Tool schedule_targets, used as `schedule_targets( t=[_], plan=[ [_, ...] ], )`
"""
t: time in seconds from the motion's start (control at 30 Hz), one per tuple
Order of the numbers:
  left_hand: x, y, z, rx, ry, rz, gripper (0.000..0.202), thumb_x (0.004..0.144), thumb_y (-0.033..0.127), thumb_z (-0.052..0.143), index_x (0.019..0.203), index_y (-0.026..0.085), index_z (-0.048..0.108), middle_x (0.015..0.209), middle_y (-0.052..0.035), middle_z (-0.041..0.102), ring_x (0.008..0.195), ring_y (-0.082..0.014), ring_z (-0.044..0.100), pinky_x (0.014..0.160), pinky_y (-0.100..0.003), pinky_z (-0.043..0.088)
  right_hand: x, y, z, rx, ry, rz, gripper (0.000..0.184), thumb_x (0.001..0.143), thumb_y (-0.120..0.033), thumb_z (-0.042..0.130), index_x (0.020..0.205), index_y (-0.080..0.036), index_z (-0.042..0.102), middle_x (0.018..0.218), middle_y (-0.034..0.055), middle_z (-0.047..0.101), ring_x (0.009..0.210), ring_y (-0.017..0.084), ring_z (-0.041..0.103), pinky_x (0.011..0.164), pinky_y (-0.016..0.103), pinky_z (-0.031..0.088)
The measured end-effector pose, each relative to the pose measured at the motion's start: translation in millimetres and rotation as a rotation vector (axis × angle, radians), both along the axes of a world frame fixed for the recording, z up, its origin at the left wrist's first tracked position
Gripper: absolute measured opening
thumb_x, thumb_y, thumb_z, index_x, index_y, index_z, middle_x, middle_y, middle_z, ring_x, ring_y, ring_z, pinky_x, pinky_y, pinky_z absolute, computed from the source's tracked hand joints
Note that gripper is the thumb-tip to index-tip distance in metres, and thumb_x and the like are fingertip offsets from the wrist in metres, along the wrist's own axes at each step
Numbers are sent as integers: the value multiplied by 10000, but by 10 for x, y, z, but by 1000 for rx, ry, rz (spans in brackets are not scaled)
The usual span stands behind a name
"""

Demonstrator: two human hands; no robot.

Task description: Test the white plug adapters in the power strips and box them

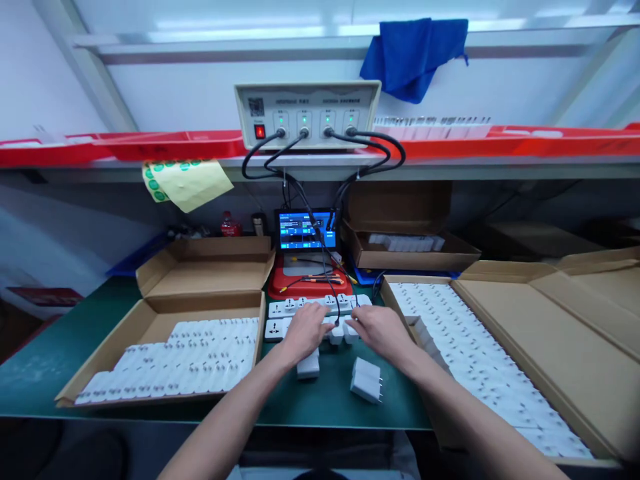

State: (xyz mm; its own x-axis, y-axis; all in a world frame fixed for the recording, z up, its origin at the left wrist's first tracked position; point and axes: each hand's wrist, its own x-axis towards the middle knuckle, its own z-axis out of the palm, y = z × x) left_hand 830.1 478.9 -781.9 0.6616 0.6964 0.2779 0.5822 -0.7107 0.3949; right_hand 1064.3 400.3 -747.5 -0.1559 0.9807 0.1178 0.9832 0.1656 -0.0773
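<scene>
My left hand is over the front white power strip, its fingers bent together beside a white charger. A black cable runs down to that charger's top. What the left fingertips hold, if anything, is hidden. At the strip's right end, my right hand pinches the end of another dark cable, just above a second white charger. A loose white charger lies on its side with its prongs to the right. Another white charger sits below my left hand.
Open cardboard boxes with rows of white chargers stand at the left and right. Behind the strips are a red tray and a lit screen. A tester box on the shelf sends black cables down.
</scene>
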Motion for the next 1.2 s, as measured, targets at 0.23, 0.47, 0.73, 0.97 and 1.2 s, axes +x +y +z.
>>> schedule_targets(
  t=[0.23, 0.47, 0.73, 0.97, 1.2],
  plan=[
    [-893, 185, 79, -184, 48, 54, 620, 824, 200, 874, 1421, 277, 725, 1485, -130, 781, 1389, -371, 730, 1185, -477, 569, -913, 216, -147, -121, -59, 202, 450, 1022, -178, 620, 1466, -236, 666, 1478, 175, 744, 985, 294, 822, 792, 349, 591],
    [-934, 91, -48, -191, -37, 71, 559, 849, 158, 799, 1394, 250, 717, 1405, -134, 817, 1350, -360, 750, 1185, -493, 575, -1058, 457, -82, -177, 51, 274, 587, 959, -202, 702, 1541, -207, 628, 1416, 163, 752, 1194, 324, 772, 991, 391, 613],
    [-867, -56, 122, -340, -478, -8, 760, 846, 260, 869, 1572, 272, 643, 1536, -133, 740, 1403, -350, 697, 1270, -555, 513, -822, 105, 225, -170, 209, 338, 787, 990, -147, 683, 1692, -457, 509, 1508, 102, 595, 1048, 236, 740, 950, 364, 583],
    [-700, -423, 153, -1017, -1111, 25, 635, 909, 600, 895, 1419, 253, 744, 1426, -146, 771, 1266, -332, 743, 1052, -467, 627, -701, -26, 187, -54, 632, 464, 628, 1083, -208, 598, 1665, -434, 534, 1474, 102, 614, 1349, 280, 667, 1099, 425, 609],
    [-992, -154, 282, -800, -1004, 223, 478, 868, 501, 893, 1234, 203, 817, 1176, -100, 820, 1025, -250, 747, 908, -364, 613, -415, -216, 80, 25, 515, 353, 621, 1130, -431, 587, 1738, -433, 463, 1722, 109, 548, 1524, 332, 610, 1196, 518, 601]
  ],
)
